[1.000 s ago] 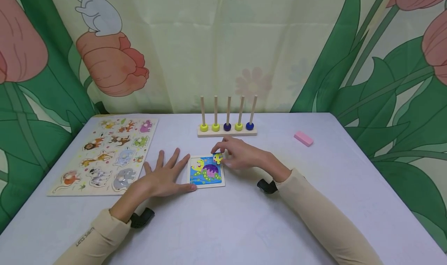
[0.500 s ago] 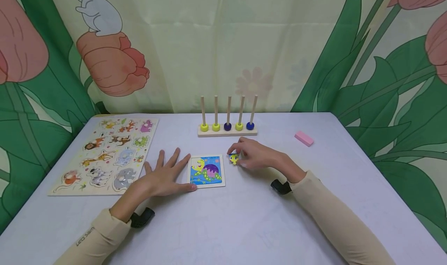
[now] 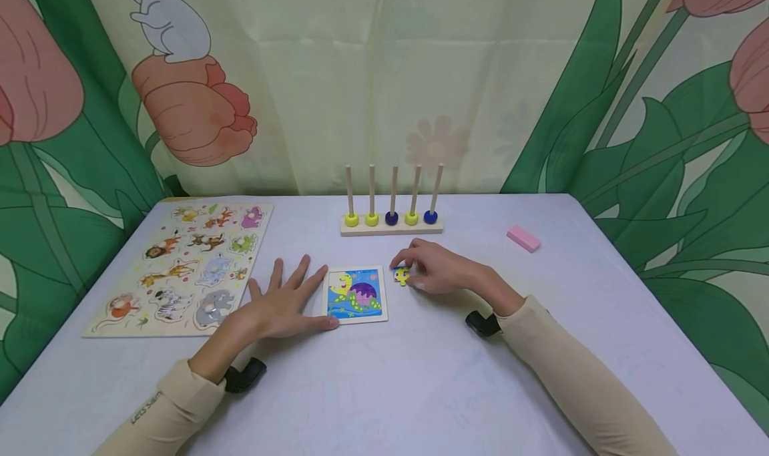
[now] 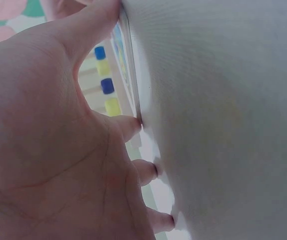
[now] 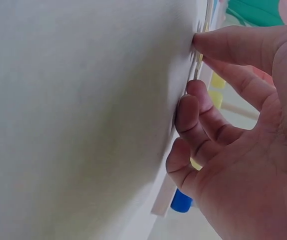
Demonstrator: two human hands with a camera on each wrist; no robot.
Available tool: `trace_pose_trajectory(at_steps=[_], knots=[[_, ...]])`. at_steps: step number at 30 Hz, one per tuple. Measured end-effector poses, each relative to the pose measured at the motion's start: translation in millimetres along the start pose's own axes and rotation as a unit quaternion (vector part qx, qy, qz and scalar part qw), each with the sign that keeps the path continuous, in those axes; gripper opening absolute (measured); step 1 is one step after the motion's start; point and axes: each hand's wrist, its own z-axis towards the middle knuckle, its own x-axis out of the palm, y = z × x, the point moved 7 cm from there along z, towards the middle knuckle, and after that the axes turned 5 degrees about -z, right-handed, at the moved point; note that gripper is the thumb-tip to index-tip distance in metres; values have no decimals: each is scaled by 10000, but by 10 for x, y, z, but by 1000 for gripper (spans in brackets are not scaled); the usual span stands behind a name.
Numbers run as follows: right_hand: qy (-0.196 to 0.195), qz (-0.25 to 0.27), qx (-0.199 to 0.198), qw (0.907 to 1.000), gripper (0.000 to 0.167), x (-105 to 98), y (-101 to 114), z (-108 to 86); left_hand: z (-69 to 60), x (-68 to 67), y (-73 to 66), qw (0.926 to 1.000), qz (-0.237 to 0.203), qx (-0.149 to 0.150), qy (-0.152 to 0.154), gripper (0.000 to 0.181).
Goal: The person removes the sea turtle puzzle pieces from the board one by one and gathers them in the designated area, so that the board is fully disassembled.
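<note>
My left hand point(image 3: 282, 310) lies with spread, straight fingers at the left side of a small square jigsaw puzzle point(image 3: 368, 320). Its thumb tip touches the puzzle's lower left edge, and the index fingertip meets the upper left corner. A turtle with a purple shell is pictured on the puzzle. Just right of it, my right hand point(image 3: 441, 269) pinches a small yellow and blue puzzle piece point(image 3: 401, 276) between thumb and fingers, at the table surface. In the right wrist view only the thin edge of that puzzle piece point(image 5: 197, 69) shows.
A wooden animal puzzle board point(image 3: 132, 276) lies at the left. Behind the hands stands a peg rack point(image 3: 390, 230) with yellow and dark blue beads at the foot of its pegs. A pink block point(image 3: 523, 238) rests at the right on the white-covered table point(image 3: 420, 389).
My right hand has moved right with the puzzle piece, from the turtle puzzle's upper right corner to the table beside it, then stayed nearly still. My left hand has kept its place.
</note>
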Motion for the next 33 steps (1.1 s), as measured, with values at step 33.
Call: trace_pose_trajectory(at_steps=[33], knots=[[84, 86, 48, 9999, 39, 29, -34, -24, -23, -6, -41, 9999, 105, 64, -42, 110]])
